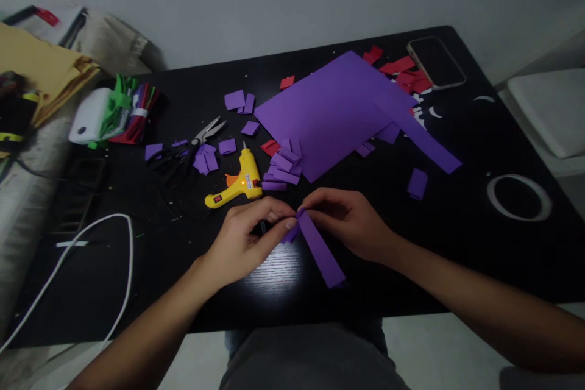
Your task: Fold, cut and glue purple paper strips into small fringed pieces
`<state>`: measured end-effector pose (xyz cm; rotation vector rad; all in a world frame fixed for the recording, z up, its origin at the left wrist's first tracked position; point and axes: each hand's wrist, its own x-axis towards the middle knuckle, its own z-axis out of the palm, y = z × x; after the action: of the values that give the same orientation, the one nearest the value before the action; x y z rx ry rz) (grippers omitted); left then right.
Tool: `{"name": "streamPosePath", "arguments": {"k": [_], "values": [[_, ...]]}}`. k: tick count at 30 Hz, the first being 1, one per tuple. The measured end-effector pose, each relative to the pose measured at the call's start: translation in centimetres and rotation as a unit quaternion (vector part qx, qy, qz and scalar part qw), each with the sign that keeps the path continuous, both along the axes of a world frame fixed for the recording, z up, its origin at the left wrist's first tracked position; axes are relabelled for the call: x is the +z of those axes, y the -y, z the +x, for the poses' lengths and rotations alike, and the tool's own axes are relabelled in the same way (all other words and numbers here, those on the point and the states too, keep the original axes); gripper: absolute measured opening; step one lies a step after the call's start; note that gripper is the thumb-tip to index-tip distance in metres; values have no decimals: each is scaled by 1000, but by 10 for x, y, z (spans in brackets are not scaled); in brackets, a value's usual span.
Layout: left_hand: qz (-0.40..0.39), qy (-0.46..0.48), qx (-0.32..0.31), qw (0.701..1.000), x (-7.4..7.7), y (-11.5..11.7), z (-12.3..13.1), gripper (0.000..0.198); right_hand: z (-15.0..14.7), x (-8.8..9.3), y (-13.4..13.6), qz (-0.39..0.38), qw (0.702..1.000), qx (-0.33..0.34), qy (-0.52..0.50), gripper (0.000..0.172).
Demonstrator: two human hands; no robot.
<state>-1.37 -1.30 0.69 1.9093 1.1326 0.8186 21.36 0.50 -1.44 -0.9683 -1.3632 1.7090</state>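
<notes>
A folded purple paper strip [321,251] slants down toward the table's front edge, its upper end pinched between the fingertips of my right hand [350,222]. My left hand [251,234] is closed beside it, thumb and fingers on a small purple paper piece [291,234] that touches the strip's upper end. Just beyond my left hand lies a yellow glue gun [240,183] with a small orange light lit. A pile of folded purple pieces [286,163] is to the right of its nozzle, next to a large purple sheet [333,116].
Black-handled scissors [196,143] lie among purple pieces on the black table [169,298]. Red scraps [411,76] and a phone [436,62] are at the back right, a white ring [519,197] at the right. A white cable [131,256] loops at the left.
</notes>
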Motion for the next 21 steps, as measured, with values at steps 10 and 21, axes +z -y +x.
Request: {"name": "streamPosePath", "arguments": {"k": [10,21], "values": [[-9,-1,-8,1000,2,0,1,8,4,3,4,352,930,-35,104,15],[-155,71,-6,985,2,0,5,17,4,0,7,351,928,-42,122,13]]}}
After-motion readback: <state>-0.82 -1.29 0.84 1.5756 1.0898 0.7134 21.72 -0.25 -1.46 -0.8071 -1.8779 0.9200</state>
